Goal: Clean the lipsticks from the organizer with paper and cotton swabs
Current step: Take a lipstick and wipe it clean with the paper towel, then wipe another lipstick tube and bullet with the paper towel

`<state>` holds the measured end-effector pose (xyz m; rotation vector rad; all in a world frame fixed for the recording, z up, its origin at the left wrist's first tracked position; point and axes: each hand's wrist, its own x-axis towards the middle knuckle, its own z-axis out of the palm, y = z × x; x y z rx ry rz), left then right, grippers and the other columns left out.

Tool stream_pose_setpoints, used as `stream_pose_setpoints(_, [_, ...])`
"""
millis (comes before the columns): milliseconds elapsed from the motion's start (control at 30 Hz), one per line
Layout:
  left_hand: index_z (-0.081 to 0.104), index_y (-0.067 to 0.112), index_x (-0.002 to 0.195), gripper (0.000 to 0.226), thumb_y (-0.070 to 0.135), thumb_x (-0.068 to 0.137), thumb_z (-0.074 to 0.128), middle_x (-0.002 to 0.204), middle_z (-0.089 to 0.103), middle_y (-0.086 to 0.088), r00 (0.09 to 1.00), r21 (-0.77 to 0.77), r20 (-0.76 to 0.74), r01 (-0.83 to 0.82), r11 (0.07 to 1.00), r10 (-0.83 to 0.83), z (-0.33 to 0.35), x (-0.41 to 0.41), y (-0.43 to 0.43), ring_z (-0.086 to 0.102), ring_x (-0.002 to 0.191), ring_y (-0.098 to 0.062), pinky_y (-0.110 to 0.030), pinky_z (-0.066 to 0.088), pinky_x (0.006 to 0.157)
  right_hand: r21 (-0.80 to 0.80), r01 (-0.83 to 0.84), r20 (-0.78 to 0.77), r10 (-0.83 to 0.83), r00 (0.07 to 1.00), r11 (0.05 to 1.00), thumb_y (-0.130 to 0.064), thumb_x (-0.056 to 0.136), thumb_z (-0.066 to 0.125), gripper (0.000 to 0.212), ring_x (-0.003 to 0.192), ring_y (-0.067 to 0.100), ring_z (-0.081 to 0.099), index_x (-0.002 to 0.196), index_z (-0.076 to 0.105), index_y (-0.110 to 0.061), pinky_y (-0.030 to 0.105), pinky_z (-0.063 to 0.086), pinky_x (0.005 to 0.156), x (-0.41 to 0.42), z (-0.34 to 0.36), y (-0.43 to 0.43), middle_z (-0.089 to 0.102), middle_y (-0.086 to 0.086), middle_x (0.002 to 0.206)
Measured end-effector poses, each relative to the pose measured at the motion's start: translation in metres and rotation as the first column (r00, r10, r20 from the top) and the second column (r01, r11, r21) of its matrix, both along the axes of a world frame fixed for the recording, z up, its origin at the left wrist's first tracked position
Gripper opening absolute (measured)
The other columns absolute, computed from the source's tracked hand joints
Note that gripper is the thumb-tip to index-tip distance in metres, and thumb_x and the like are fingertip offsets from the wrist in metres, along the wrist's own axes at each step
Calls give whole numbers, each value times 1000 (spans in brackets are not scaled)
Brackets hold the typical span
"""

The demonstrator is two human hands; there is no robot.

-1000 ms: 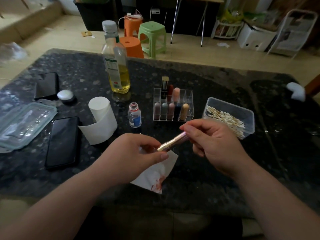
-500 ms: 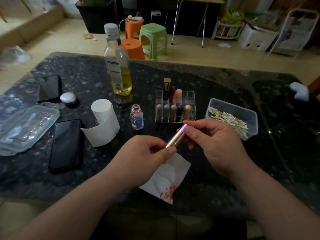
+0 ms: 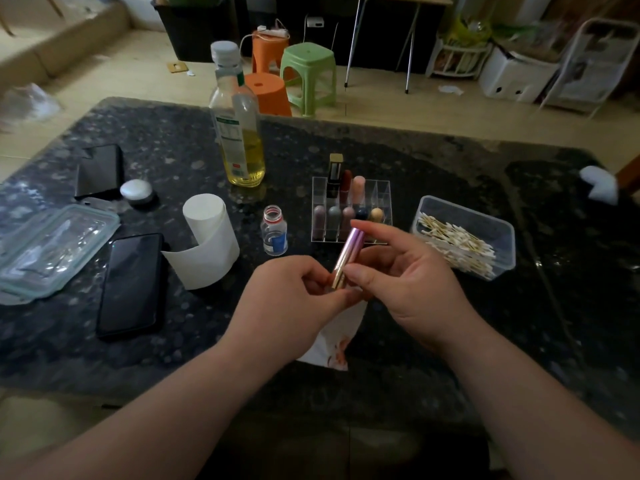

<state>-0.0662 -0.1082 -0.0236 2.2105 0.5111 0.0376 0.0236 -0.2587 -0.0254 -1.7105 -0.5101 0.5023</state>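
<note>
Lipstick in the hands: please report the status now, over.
Left hand pinches lipstick at gold end, stained paper below. Right hand grips pink tube. Lipstick tilted, before organizer. Nothing in the way.

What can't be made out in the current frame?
Head view only:
- lipstick: its lower tip is hidden inside the left hand's grip; the right hand covers its far side.
- stained paper: mostly behind both hands.
- bottle of yellow liquid: label text too small.
- white object at far right: blurred, unidentifiable.
</note>
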Motion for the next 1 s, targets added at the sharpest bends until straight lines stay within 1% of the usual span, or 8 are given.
stream_pose_setpoints(200, [66,35,83,30,62,71,75,76,71,13,999,-26,-43,9,1000,-10,-1,5,-3,67,73,-1,-19,56,64,-38,1,33,1,999,999,-12,89,73,51,93,13,73,131,59,-40,37,62,81,3,-2,1,74,-4,96])
stream_pose_setpoints(333, [64,40,87,21,56,78,76,80,71,18,984,-49,-131,116,992,-121,3,19,-1,66,75,8,-13,50,65,-104,38,124,-25,992,994,-17,90,74,51,90,8,72,130,58,-43,31,62,78,4,0,3,71,-4,95])
stream_pose_setpoints(467, [66,41,107,29,56,83,74,94,70,20,979,-94,-132,146,985,-158,11,33,18,64,87,6,-13,48,73,-82,161,224,-139,965,984,-13,88,74,49,91,1,69,122,60,-44,19,58,76,18,13,1,72,-5,96])
stream_pose_setpoints(567, [65,35,121,32,48,92,68,107,70,17,995,-137,-86,43,990,-55,7,42,36,63,97,2,-16,46,76,-33,321,306,-296,905,946,-11,89,74,49,89,1,70,126,59,-38,22,59,76,44,20,3,72,-6,94])
stream_pose_setpoints(733, [65,33,113,19,21,101,60,94,75,19,999,-159,-50,-19,987,11,0,52,48,69,82,-10,-12,46,54,-25,466,533,-383,754,884,-14,91,71,44,88,-8,62,131,55,-25,7,49,76,108,25,18,61,-19,97])
stream_pose_setpoints(800, [67,33,110,23,14,100,59,91,75,21,999,-146,-35,-6,989,1,-2,54,50,66,82,0,-6,43,54,-77,485,558,-365,745,871,-14,93,70,42,93,-4,59,130,53,-25,11,47,83,134,21,26,59,-19,102])
stream_pose_setpoints(867, [68,34,108,25,13,99,60,90,74,22,1000,-145,-29,6,989,-10,-3,55,52,62,83,5,-1,42,58,-131,487,585,-329,742,864,-16,93,69,42,104,7,60,130,52,-25,23,50,92,154,14,33,62,-7,114])
stream_pose_setpoints(1000, [70,36,104,17,21,96,67,87,70,25,1000,-145,-18,-8,989,5,-7,57,56,61,84,9,-2,40,58,-235,472,659,-218,720,850,-18,93,70,42,106,15,60,131,52,-23,27,50,90,170,0,45,64,4,118])
